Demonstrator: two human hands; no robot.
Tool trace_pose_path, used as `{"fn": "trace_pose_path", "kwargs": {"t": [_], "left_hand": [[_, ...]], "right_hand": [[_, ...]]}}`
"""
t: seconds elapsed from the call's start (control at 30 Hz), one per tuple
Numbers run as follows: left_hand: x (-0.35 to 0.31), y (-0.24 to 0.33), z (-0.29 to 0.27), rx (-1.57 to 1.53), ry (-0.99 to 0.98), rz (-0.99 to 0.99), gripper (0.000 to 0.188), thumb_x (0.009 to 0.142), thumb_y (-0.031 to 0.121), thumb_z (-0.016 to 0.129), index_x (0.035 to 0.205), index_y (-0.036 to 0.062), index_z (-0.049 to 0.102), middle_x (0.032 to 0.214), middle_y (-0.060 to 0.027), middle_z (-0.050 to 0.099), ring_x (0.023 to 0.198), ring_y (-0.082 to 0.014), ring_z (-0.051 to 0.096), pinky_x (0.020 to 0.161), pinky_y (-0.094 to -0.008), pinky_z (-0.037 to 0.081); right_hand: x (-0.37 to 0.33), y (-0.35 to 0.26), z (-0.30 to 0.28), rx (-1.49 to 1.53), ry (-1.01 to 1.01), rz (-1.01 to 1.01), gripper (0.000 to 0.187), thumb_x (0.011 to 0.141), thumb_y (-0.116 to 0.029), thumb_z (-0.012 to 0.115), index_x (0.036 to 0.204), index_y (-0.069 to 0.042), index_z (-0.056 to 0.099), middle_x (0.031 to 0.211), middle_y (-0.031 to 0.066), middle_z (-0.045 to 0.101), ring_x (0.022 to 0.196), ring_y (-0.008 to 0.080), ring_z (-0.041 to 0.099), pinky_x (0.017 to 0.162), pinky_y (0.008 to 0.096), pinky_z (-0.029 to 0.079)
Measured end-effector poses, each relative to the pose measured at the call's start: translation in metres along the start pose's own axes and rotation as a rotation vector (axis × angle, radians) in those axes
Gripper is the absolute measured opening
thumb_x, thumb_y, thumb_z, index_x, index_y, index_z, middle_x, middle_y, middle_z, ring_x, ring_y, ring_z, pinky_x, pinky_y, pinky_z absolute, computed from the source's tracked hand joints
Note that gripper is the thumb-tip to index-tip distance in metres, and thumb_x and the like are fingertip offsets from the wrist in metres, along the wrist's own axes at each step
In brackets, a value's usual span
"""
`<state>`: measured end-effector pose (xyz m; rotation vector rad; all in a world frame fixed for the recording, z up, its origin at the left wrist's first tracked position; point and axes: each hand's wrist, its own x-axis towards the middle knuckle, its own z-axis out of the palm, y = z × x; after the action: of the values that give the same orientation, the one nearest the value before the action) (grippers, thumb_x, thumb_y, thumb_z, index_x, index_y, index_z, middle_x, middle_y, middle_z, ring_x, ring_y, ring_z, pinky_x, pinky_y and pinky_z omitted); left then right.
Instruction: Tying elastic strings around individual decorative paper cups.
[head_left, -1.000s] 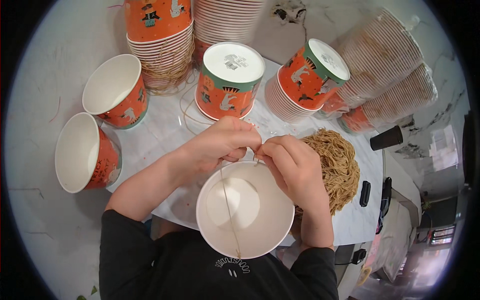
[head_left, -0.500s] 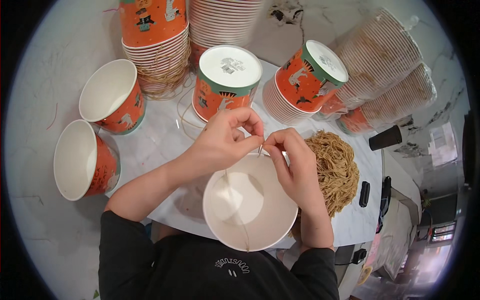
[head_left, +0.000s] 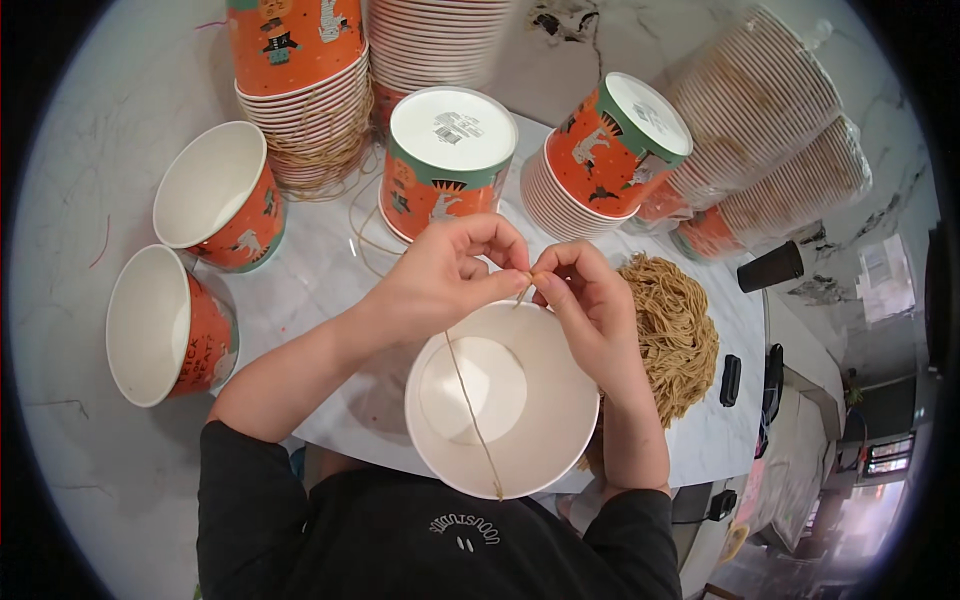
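A white-lined paper bucket point(head_left: 560, 420) stands mouth up at the table's near edge, close to my body. Thin brown twine point(head_left: 467, 400) runs from its near rim up across the opening toward my hands. Over the far rim, my left hand point(head_left: 455, 270) pinches the twine between thumb and forefinger. My right hand point(head_left: 585, 300) pinches it too, fingertips meeting those of the left, where a short doubled piece hangs to the rim. Whether a knot lies between the fingertips is hidden. Beside my right hand lies a heap of brown twine point(head_left: 670, 340).
Two orange buckets point(head_left: 210, 340) point(head_left: 245, 225) sit open at the left. Upside-down bucket stacks point(head_left: 445, 170) point(head_left: 600, 150) stand beyond my hands. A tall stack with twine handles point(head_left: 310, 130) is at the far left. Bagged stacks point(head_left: 760, 110), a black cup point(head_left: 770, 268) and a small black object point(head_left: 731, 380) are at the right.
My right hand has shifted slightly up, its fingertips closing against the left's. The twine across the bucket's mouth now runs tauter and straighter. The bucket has barely moved.
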<state>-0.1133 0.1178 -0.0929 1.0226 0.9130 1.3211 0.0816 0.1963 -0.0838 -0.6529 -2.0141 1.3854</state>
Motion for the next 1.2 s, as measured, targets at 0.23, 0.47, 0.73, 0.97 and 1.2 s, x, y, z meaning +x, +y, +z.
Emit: {"fn": "trace_pose_path", "kwargs": {"t": [0.23,0.47,0.73,0.97,1.2], "left_hand": [[0.002,-0.003,-0.003,-0.043,-0.022,-0.001,0.012,0.097,0.004,0.069,0.106,0.0001,0.062,0.103,-0.0038,0.066,0.079,-0.0034,0.066,0.066,-0.0184,0.054],[0.005,-0.008,-0.002,0.105,0.05,0.01,0.014,0.096,0.005,0.071,0.106,0.0003,0.062,0.096,-0.002,0.067,0.074,-0.0009,0.064,0.061,-0.0167,0.049],[0.008,-0.009,-0.003,0.138,0.062,0.011,0.018,0.095,0.005,0.073,0.108,0.0017,0.06,0.095,-0.0016,0.067,0.074,-0.0006,0.065,0.062,-0.0156,0.05],[0.003,0.0,-0.005,0.191,0.036,0.003,0.013,0.092,-0.001,0.071,0.102,0.0015,0.064,0.096,0.0009,0.066,0.074,0.0015,0.061,0.061,-0.0158,0.046],[-0.007,0.014,0.001,0.501,0.082,0.05,0.004,0.09,-0.002,0.07,0.092,0.0004,0.072,0.097,0.0009,0.066,0.073,0.0018,0.057,0.06,-0.0179,0.043]], "right_hand": [[0.0,0.003,-0.002,-0.151,0.046,-0.053,0.009,0.096,-0.001,0.068,0.102,0.001,0.061,0.094,0.006,0.063,0.081,0.014,0.062,0.074,0.0277,0.052],[0.0,-0.001,-0.001,-0.309,0.035,-0.108,0.011,0.095,-0.002,0.069,0.103,0.003,0.062,0.093,0.0082,0.063,0.08,0.0166,0.062,0.074,0.0296,0.051],[0.0,0.002,-0.006,-0.1,-0.048,0.026,0.01,0.101,-0.006,0.064,0.107,0.001,0.061,0.094,0.003,0.063,0.083,0.0098,0.058,0.075,0.0247,0.048],[0.001,-0.002,-0.008,0.389,-0.163,0.351,0.013,0.108,-0.019,0.058,0.113,-0.007,0.059,0.097,-0.008,0.057,0.084,-0.0006,0.05,0.072,0.0175,0.042],[0.002,-0.005,-0.007,0.351,-0.14,0.323,0.012,0.106,-0.017,0.06,0.11,-0.006,0.06,0.096,-0.0072,0.058,0.086,0.0004,0.051,0.073,0.0189,0.043]]}}
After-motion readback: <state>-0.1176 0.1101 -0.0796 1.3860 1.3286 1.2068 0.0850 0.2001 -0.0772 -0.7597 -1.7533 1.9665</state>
